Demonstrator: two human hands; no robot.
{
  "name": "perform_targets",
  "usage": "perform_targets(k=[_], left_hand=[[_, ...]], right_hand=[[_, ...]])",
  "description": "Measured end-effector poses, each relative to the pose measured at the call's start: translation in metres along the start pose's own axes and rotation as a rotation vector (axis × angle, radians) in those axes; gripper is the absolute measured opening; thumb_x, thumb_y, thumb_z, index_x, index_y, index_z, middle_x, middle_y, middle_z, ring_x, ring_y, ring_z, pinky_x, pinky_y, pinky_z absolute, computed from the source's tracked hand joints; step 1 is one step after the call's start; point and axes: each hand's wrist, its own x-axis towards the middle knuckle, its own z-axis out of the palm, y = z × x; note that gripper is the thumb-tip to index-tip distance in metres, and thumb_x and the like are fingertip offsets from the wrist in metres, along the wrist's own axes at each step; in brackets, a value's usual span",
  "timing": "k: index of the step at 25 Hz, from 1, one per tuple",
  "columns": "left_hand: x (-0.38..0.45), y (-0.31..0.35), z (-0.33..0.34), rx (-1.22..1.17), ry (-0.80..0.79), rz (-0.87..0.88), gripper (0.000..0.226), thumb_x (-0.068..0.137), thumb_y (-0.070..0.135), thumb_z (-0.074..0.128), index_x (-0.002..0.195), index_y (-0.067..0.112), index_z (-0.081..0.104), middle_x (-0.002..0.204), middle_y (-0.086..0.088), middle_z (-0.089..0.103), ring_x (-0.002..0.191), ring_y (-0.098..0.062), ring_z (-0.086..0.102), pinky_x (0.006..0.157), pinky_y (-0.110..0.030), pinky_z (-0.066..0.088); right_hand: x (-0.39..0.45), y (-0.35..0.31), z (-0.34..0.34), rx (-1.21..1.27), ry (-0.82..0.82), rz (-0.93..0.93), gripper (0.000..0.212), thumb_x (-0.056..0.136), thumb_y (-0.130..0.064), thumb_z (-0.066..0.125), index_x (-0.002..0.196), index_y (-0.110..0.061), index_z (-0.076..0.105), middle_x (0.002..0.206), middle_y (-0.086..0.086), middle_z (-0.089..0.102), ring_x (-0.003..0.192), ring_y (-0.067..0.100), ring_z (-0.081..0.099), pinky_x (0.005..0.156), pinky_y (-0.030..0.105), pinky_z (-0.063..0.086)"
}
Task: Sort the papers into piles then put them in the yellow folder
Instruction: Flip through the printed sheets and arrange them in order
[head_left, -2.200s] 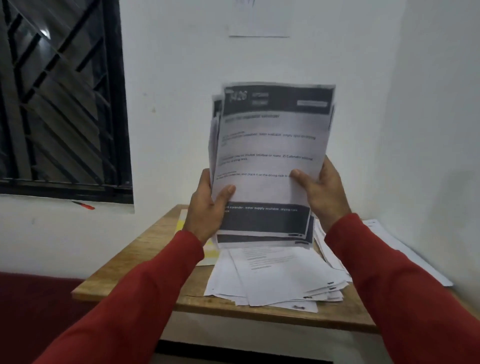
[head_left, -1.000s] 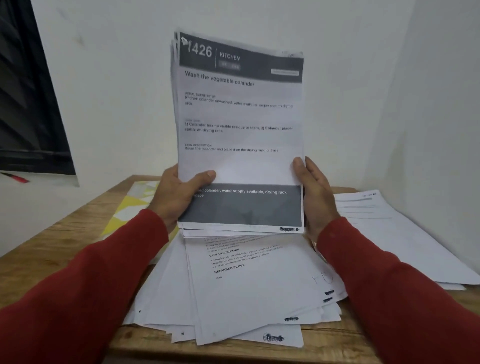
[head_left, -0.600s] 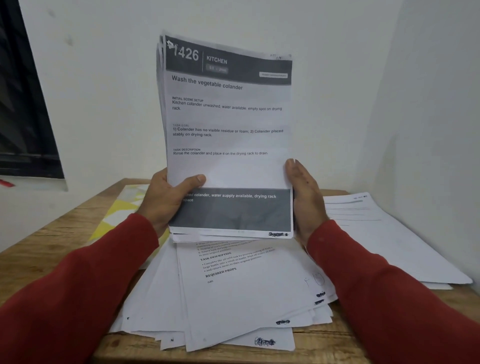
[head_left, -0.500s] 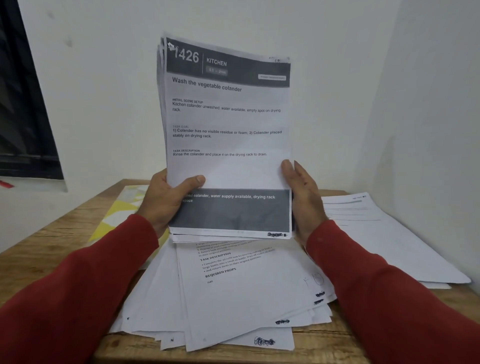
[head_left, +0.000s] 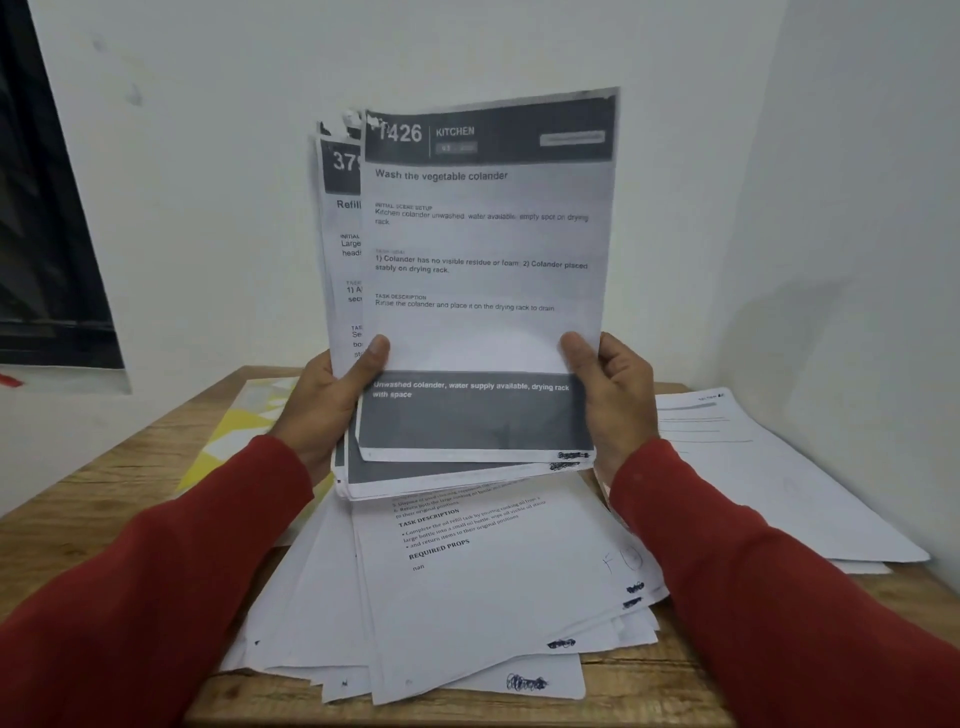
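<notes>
I hold a stack of printed sheets upright above the table. My left hand (head_left: 330, 402) grips the back sheets (head_left: 340, 260) at their left edge, thumb on the front. My right hand (head_left: 615, 400) pinches the top sheet (head_left: 488, 291), headed "426 KITCHEN", at its right edge. That top sheet sits offset to the right, so a sheet behind it shows on the left. A loose pile of white papers (head_left: 467, 597) lies flat on the table below. The yellow folder (head_left: 234, 436) lies at the table's left, partly under the papers and my left arm.
The wooden table (head_left: 104, 499) stands in a corner between two white walls. Another pile of sheets (head_left: 769, 478) lies at the right against the wall. A dark window (head_left: 47, 234) is at the far left.
The top sheet has slid to the right off the stack, uncovering the left strip of the sheet behind. My right thumb now lies on its front.
</notes>
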Motion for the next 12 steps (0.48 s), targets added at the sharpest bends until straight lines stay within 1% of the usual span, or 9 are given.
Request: perform_targets(k=[3, 4, 6, 7, 8, 9, 10, 11, 12], left_hand=[[0.001, -0.002, -0.001, 0.024, 0.020, -0.002, 0.023, 0.096, 0.033, 0.057, 0.102, 0.016, 0.071, 0.093, 0.000, 0.078, 0.080, -0.012, 0.074, 0.067, -0.024, 0.060], [0.002, -0.003, -0.002, 0.028, 0.030, -0.005, 0.021, 0.098, 0.031, 0.057, 0.103, 0.017, 0.071, 0.095, -0.001, 0.078, 0.080, -0.013, 0.074, 0.067, -0.025, 0.061], [0.003, -0.002, -0.005, 0.024, 0.048, -0.006, 0.019, 0.099, 0.030, 0.058, 0.103, 0.018, 0.072, 0.096, -0.001, 0.078, 0.079, -0.013, 0.074, 0.068, -0.027, 0.061], [0.003, -0.001, -0.006, 0.019, 0.056, -0.002, 0.018, 0.099, 0.030, 0.057, 0.103, 0.019, 0.072, 0.095, 0.000, 0.078, 0.079, -0.013, 0.074, 0.068, -0.027, 0.061], [0.003, 0.000, -0.006, 0.014, 0.060, 0.006, 0.018, 0.099, 0.031, 0.057, 0.102, 0.020, 0.072, 0.093, 0.002, 0.078, 0.079, -0.012, 0.074, 0.067, -0.026, 0.061], [0.002, 0.001, -0.006, 0.008, 0.061, 0.014, 0.018, 0.099, 0.031, 0.057, 0.102, 0.020, 0.072, 0.092, 0.003, 0.078, 0.078, -0.012, 0.074, 0.066, -0.026, 0.060], [0.002, 0.002, -0.006, 0.004, 0.059, 0.019, 0.018, 0.099, 0.031, 0.057, 0.102, 0.021, 0.072, 0.091, 0.003, 0.078, 0.078, -0.012, 0.074, 0.065, -0.025, 0.060], [0.001, 0.002, -0.006, 0.003, 0.056, 0.019, 0.019, 0.099, 0.031, 0.057, 0.101, 0.021, 0.072, 0.091, 0.003, 0.078, 0.078, -0.012, 0.074, 0.064, -0.025, 0.060], [0.001, 0.002, -0.005, 0.001, 0.056, 0.014, 0.019, 0.098, 0.032, 0.057, 0.102, 0.020, 0.071, 0.091, 0.003, 0.078, 0.078, -0.012, 0.075, 0.064, -0.025, 0.060]], right_hand=[[0.012, 0.002, -0.010, -0.082, 0.060, -0.038, 0.028, 0.099, -0.025, 0.062, 0.073, -0.014, 0.059, 0.069, 0.001, 0.046, 0.066, 0.013, 0.041, 0.057, 0.023, 0.038], [0.020, 0.003, -0.018, -0.098, 0.146, -0.054, 0.034, 0.098, -0.024, 0.062, 0.065, -0.020, 0.055, 0.065, -0.004, 0.045, 0.064, 0.012, 0.040, 0.058, 0.025, 0.036], [0.039, 0.008, -0.046, -0.140, 0.415, -0.082, 0.039, 0.097, -0.021, 0.059, 0.059, -0.023, 0.051, 0.061, -0.013, 0.045, 0.065, 0.011, 0.040, 0.062, 0.026, 0.036], [0.046, 0.011, -0.062, -0.209, 0.566, -0.095, 0.033, 0.096, -0.021, 0.057, 0.063, -0.023, 0.053, 0.067, -0.012, 0.049, 0.069, 0.012, 0.044, 0.067, 0.027, 0.039], [0.050, 0.012, -0.077, -0.296, 0.710, -0.100, 0.024, 0.097, -0.022, 0.056, 0.073, -0.023, 0.059, 0.077, -0.007, 0.056, 0.076, 0.015, 0.050, 0.075, 0.028, 0.043], [0.053, 0.014, -0.089, -0.353, 0.809, -0.088, 0.017, 0.098, -0.021, 0.055, 0.087, -0.017, 0.067, 0.090, -0.001, 0.064, 0.087, 0.017, 0.058, 0.085, 0.028, 0.046], [0.055, 0.017, -0.096, -0.392, 0.852, -0.055, 0.021, 0.099, -0.020, 0.054, 0.105, -0.009, 0.072, 0.107, 0.005, 0.070, 0.101, 0.019, 0.063, 0.095, 0.027, 0.047], [0.056, 0.019, -0.099, -0.417, 0.839, -0.034, 0.028, 0.100, -0.019, 0.055, 0.119, -0.004, 0.070, 0.121, 0.008, 0.069, 0.112, 0.020, 0.063, 0.101, 0.026, 0.046], [0.055, 0.021, -0.096, -0.423, 0.777, -0.041, 0.032, 0.100, -0.018, 0.056, 0.126, -0.003, 0.067, 0.125, 0.010, 0.068, 0.115, 0.019, 0.062, 0.104, 0.025, 0.044]])
